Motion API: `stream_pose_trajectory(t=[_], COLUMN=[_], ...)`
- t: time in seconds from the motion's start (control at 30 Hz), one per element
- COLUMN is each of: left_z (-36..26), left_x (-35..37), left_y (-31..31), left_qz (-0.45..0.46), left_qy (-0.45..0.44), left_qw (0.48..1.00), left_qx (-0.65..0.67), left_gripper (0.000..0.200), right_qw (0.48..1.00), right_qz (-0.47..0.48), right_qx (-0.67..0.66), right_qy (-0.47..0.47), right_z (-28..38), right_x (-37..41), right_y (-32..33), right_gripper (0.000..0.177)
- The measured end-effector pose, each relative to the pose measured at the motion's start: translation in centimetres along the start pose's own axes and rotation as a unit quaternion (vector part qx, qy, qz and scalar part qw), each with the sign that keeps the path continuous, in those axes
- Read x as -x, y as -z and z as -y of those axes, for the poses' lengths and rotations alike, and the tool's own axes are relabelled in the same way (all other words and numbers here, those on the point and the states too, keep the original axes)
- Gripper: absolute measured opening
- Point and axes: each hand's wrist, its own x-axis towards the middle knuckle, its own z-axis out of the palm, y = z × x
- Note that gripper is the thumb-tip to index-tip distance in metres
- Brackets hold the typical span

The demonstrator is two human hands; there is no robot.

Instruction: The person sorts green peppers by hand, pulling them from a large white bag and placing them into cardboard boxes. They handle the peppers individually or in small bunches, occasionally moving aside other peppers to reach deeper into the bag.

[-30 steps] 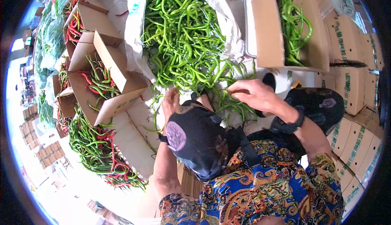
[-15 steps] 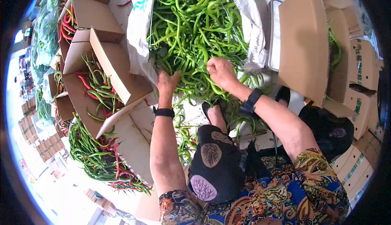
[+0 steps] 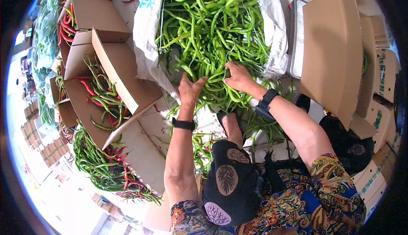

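A white woven sack [image 3: 146, 35] lies wide open in front of me, full of long green chili peppers [image 3: 216, 26]. My left hand [image 3: 190, 91] is at the near left of the pile, thumb spread away from the fingers, its fingertips touching the peppers. At the near right of the same pile is my right hand [image 3: 242, 80], thumb and forefinger apart, with green peppers between and under them. Its other fingers are partly hidden. Neither hand clearly grips a pepper.
On the left, a cardboard box [image 3: 80, 94] holds green and red peppers, with a heap of mixed peppers [image 3: 100, 162] below it. Another open carton [image 3: 325, 52] stands at the right, near stacked boxes [image 3: 376, 116]. Loose peppers [image 3: 202, 150] lie by my feet.
My left hand has moved right, away from the sack's left edge. My right hand has shifted slightly right, and its closed fingers have parted. The view has shifted slightly.
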Motion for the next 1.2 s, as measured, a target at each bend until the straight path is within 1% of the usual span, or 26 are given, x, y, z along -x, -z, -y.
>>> stream_pose_trajectory(t=[0.03, 0.1, 0.13, 0.2, 0.27, 0.3, 0.33, 0.37, 0.4, 0.43, 0.47, 0.5, 0.53, 0.57, 0.63, 0.67, 0.7, 0.77, 0.8, 0.9, 0.93, 0.97, 1.03, 1.07, 1.17, 1.2], left_z=[-0.1, -1.7, -1.1, 0.9, 1.7, 2.3, 3.3, 2.8, 1.1, -0.2, -0.1, -0.3, -0.3, -0.3, 0.0, -0.1, -0.1, -0.1, -0.1, -1.2, -1.2, -1.8, -2.1, -2.5, -2.2, -2.4], left_x=[0.5, 0.4, -0.3, -1.8, -1.9, -2.1, -2.6, -2.3, -1.1, -0.2, -0.7, -0.9, -0.9, -0.9, -0.3, 0.1, 0.3, 0.6, 0.7, 2.0, 2.3, 2.7, 3.1, 3.3, 3.7, 4.3], left_y=[0.0, 0.6, -0.4, -2.8, -3.9, -4.3, -4.9, -4.7, -3.7, -2.9, -1.9, -1.2, -1.3, -1.4, -3.5, -4.0, -4.2, -3.9, -3.4, -2.4, -3.2, -3.7, -6.3, -6.6, -4.6, -2.8], left_qz=[0.053, 0.104, 0.075, 0.021, 0.049, 0.063, 0.05, 0.073, 0.118, 0.16, 0.197, 0.242, 0.252, 0.262, 0.194, 0.19, 0.185, 0.209, 0.275, 0.31, 0.291, 0.307, 0.187, 0.163, 0.184, 0.218], left_qy=[-0.037, -0.011, -0.008, -0.003, -0.036, -0.053, -0.062, -0.049, -0.023, 0.004, 0.12, 0.151, 0.133, 0.115, 0.013, -0.006, -0.002, 0.05, 0.031, 0.035, 0.007, -0.005, 0.015, 0.022, 0.059, 0.065], left_qw=[0.992, 0.994, 0.993, 0.982, 0.963, 0.951, 0.979, 0.985, 0.956, 0.912, 0.892, 0.882, 0.877, 0.872, 0.907, 0.902, 0.91, 0.899, 0.871, 0.855, 0.872, 0.861, 0.915, 0.922, 0.91, 0.9], left_qx=[0.105, 0.033, 0.085, 0.187, 0.263, 0.299, 0.187, 0.151, 0.266, 0.377, 0.388, 0.375, 0.386, 0.397, 0.374, 0.388, 0.37, 0.382, 0.406, 0.415, 0.395, 0.407, 0.358, 0.349, 0.367, 0.371], left_gripper=[0.079, 0.073, 0.07, 0.063, 0.061, 0.06, 0.056, 0.056, 0.053, 0.051, 0.043, 0.038, 0.04, 0.042, 0.044, 0.046, 0.042, 0.042, 0.041, 0.041, 0.042, 0.042, 0.038, 0.032, 0.031, 0.033], right_qw=[0.999, 0.992, 0.989, 0.996, 0.998, 0.999, 1.0, 1.0, 0.998, 0.999, 0.999, 0.997, 0.995, 0.996, 0.997, 0.994, 0.995, 0.995, 0.992, 0.983, 0.982, 0.984, 0.988, 0.989, 0.975, 0.974], right_qz=[-0.001, -0.003, 0.021, 0.017, 0.032, 0.021, 0.008, -0.005, -0.049, -0.021, 0.009, 0.039, 0.013, 0.023, 0.045, 0.037, 0.051, 0.078, 0.069, 0.162, 0.116, 0.118, 0.119, 0.101, 0.145, 0.094], right_qx=[-0.041, -0.12, -0.142, -0.091, -0.053, -0.033, -0.012, 0.01, 0.021, 0.011, 0.001, -0.011, -0.022, -0.022, -0.024, -0.008, -0.01, -0.009, -0.006, -0.06, -0.113, -0.101, -0.075, -0.08, -0.166, -0.18], right_qy=[-0.015, -0.043, -0.016, -0.013, -0.034, -0.025, -0.017, -0.01, 0.027, 0.037, 0.048, 0.06, 0.099, 0.087, 0.065, 0.099, 0.085, 0.055, 0.102, 0.058, 0.095, 0.082, 0.057, 0.069, 0.032, 0.101], right_z=[-0.2, -1.0, -1.9, -1.9, -1.4, -1.1, -0.8, -0.7, -1.7, -2.0, -2.2, -2.2, -2.3, -1.8, -0.7, -0.5, -0.3, -0.3, -0.7, -0.3, -2.0, -2.0, -2.0, -1.7, -1.5, -2.1], right_x=[-0.1, -0.3, -1.0, -0.8, -0.7, -0.5, -0.1, 0.4, 0.3, 0.3, 0.3, 0.4, 1.0, 1.1, 1.4, 1.5, 1.6, 2.0, 2.1, 2.9, 2.9, 3.0, 3.2, 3.6, 4.1, 4.4], right_y=[-0.2, -0.5, -0.9, -0.7, -0.4, -0.5, -0.6, -0.6, -1.8, -1.3, -0.7, -0.4, -0.6, -0.5, -0.2, -0.1, 0.1, 0.8, 1.4, 4.6, 3.6, 3.4, 3.2, 3.3, 4.9, 5.3], right_gripper=[0.06, 0.063, 0.066, 0.068, 0.068, 0.067, 0.066, 0.065, 0.06, 0.057, 0.055, 0.053, 0.048, 0.047, 0.046, 0.041, 0.039, 0.037, 0.037, 0.037, 0.034, 0.034, 0.033, 0.031, 0.031, 0.029])
